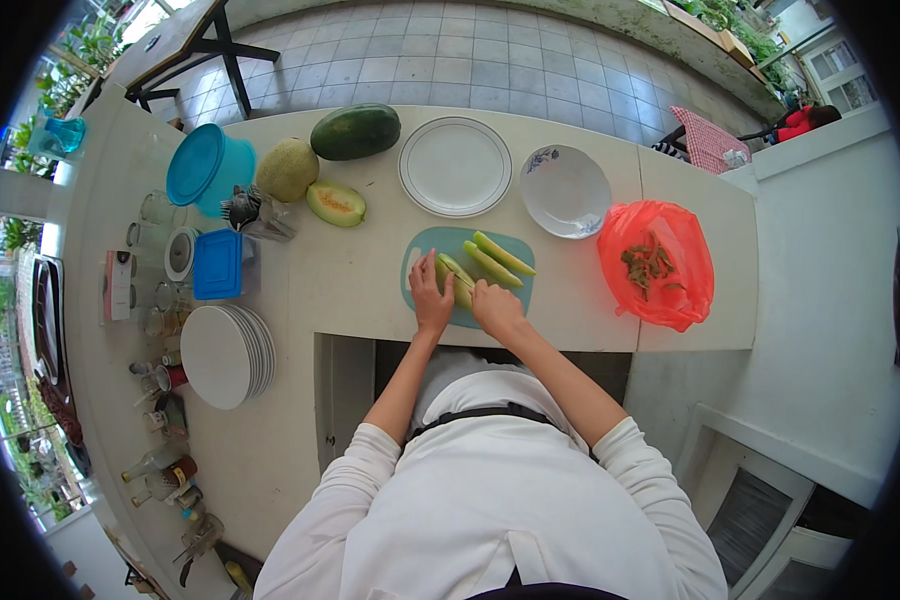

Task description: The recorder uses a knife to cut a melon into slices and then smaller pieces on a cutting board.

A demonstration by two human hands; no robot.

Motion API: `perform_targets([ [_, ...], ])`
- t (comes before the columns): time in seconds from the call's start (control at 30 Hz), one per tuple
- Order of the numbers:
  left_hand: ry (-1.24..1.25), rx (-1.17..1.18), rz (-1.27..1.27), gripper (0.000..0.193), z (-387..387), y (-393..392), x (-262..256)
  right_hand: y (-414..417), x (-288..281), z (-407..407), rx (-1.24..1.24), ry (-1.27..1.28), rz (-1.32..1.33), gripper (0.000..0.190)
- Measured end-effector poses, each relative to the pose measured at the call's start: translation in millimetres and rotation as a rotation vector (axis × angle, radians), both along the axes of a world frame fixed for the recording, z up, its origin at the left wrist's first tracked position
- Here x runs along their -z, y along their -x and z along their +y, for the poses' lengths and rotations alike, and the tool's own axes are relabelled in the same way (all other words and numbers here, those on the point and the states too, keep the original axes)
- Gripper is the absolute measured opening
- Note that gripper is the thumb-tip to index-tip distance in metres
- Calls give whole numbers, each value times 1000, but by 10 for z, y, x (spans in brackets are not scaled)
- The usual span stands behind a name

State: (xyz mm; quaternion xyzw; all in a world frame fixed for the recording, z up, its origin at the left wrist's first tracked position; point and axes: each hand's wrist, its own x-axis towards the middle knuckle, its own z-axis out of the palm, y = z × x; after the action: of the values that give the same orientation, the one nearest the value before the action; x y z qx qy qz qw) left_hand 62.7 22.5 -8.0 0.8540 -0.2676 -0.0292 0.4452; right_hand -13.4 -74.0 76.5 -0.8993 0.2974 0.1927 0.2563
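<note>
On a teal cutting board (415, 241) my left hand (432, 294) rests its fingers on a pale green melon piece (457, 268). My right hand (499, 309) is closed at the near end of that piece; it seems to grip a knife, mostly hidden by the hand. Two cut melon wedges (493, 264) lie side by side on the board's right half. Beyond the board, to the left, a halved melon (336, 203) shows its orange middle. It sits beside a whole netted melon (288, 170) and a dark green watermelon (355, 132).
A white plate (455, 166) and a floral bowl (565, 191) stand beyond the board. At right lies a red plastic bag (656, 307) with peels or scraps. Stacked white plates (225, 356), a blue-lidded box (217, 264) and a turquoise tub (229, 169) stand left.
</note>
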Motion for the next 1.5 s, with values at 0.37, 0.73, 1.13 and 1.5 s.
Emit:
perform_targets([
  [0.37,-124,307,-106,126,10,222,-155,-10,33,-23,16,-31,5,33],
  [0.73,-27,121,12,100,-103,321,22,5,-32,-40,-25,-14,31,32],
  [1.13,23,59,-62,101,-128,339,-32,-19,-102,-126,-81,22,112,31],
  [1.5,-24,119,-58,107,-95,329,-52,76,-69,-161,-106,2,137,35],
])
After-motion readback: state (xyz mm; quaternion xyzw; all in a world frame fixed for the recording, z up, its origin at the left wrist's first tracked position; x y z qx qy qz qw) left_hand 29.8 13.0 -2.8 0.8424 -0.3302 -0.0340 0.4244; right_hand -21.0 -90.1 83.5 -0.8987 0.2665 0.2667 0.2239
